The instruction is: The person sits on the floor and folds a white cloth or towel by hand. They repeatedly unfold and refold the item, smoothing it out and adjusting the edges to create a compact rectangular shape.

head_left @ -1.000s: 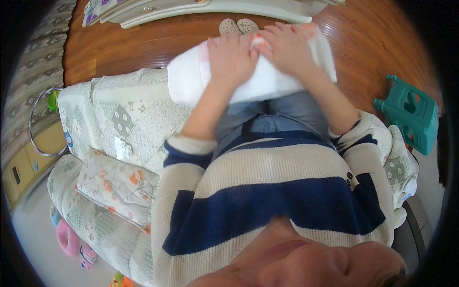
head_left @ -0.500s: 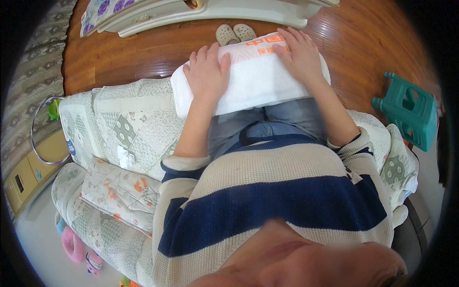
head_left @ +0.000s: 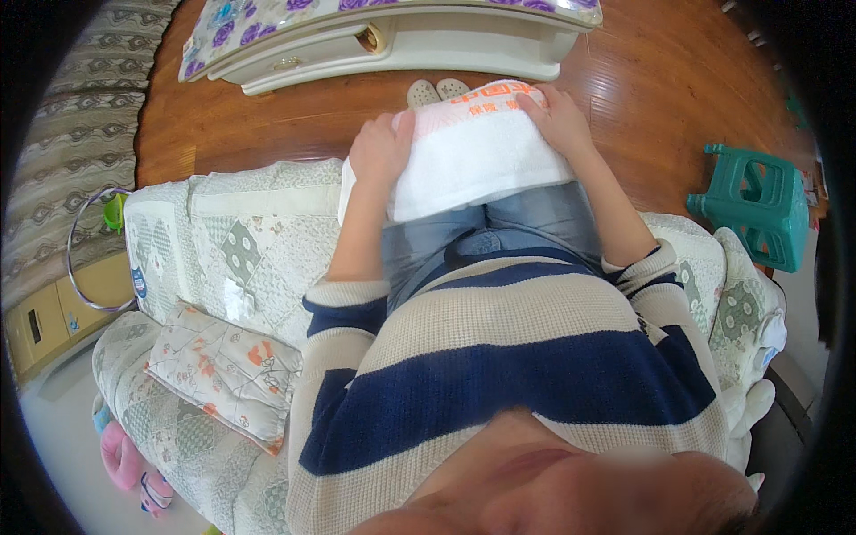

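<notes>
A white towel [head_left: 481, 160] with a pale pink band and orange printing lies across my lap, over blue jeans [head_left: 535, 218]. My left hand [head_left: 382, 152] is on the towel's left side, thumb along the top and fingers curled down over the edge. On the opposite side my right hand [head_left: 557, 123] grips the towel, its thumb on the printed part and its fingers bent over the far right edge. Both hands hide parts of the towel's sides, and the fingertips are mostly out of sight.
I sit on a sofa with a quilted patchwork cover [head_left: 259, 214]; a floral cushion [head_left: 223, 374] lies at left. Ahead stands a white table [head_left: 419, 53], with beige clogs [head_left: 437, 92] before it. A green plastic stool [head_left: 758, 201] is at right. A hoop [head_left: 71, 241] leans at left.
My fingers, spread flat on the towel before, now curl over its sides. The towel's right edge has drawn in toward my right hand. The view has tilted up, showing more of the table.
</notes>
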`<action>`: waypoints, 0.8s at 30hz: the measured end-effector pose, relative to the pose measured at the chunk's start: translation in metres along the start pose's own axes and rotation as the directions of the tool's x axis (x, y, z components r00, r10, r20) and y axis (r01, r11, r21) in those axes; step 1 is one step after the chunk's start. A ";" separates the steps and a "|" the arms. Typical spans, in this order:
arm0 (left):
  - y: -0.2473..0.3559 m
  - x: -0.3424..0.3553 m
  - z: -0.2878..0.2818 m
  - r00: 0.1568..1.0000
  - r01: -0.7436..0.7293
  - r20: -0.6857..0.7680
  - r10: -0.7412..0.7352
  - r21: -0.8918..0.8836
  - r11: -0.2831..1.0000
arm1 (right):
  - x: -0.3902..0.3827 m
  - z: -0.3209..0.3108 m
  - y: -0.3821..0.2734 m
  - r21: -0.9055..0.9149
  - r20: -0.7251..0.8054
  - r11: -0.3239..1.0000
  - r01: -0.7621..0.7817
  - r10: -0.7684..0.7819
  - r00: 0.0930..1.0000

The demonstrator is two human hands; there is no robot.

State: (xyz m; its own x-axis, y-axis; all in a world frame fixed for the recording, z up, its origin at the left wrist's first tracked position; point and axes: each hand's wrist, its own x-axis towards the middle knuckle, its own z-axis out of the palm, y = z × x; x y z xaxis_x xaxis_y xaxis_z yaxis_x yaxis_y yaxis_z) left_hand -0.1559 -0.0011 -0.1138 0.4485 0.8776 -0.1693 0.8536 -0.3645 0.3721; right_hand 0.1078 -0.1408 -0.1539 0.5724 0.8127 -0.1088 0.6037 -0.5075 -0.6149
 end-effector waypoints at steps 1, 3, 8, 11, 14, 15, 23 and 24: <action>0.001 -0.008 0.000 1.000 -0.014 -0.013 0.014 0.021 1.000 | -0.008 -0.003 0.002 -0.005 -0.024 1.000 0.016 -0.016 1.000; 0.004 -0.027 -0.002 0.999 -0.028 -0.013 0.029 0.039 0.999 | -0.027 -0.012 -0.006 -0.013 -0.036 1.000 0.008 -0.008 0.999; 0.000 -0.058 0.008 0.980 -0.110 -0.166 0.109 0.001 0.994 | -0.073 -0.027 -0.020 0.050 -0.041 0.998 -0.040 0.042 0.998; -0.002 -0.047 0.007 0.978 -0.121 -0.174 0.117 -0.010 0.993 | -0.068 -0.024 -0.015 0.063 -0.086 0.998 -0.011 0.017 0.996; 0.008 -0.048 -0.001 0.994 -0.038 -0.102 0.049 0.099 0.994 | -0.068 -0.022 -0.011 0.027 -0.097 0.999 -0.033 0.036 0.995; 0.016 -0.042 -0.013 0.996 -0.054 -0.056 0.063 0.154 0.987 | -0.067 -0.023 -0.010 0.042 -0.098 0.998 -0.037 0.041 0.994; 0.127 0.050 -0.073 0.926 -0.374 -0.025 0.376 0.065 0.925 | -0.071 -0.019 -0.023 0.050 -0.144 0.994 0.093 -0.085 0.986; 0.137 0.063 -0.069 0.928 -0.371 -0.031 0.371 -0.011 0.929 | -0.072 -0.023 -0.029 0.058 -0.137 0.993 0.105 -0.096 0.986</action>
State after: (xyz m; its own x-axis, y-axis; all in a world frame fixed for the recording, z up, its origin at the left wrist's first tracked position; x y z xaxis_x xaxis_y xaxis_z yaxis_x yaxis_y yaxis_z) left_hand -0.0285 0.0261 -0.0103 0.7246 0.6892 0.0087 0.6235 -0.6607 0.4180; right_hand 0.0621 -0.1919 -0.1102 0.5823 0.8108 0.0591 0.6271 -0.4017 -0.6674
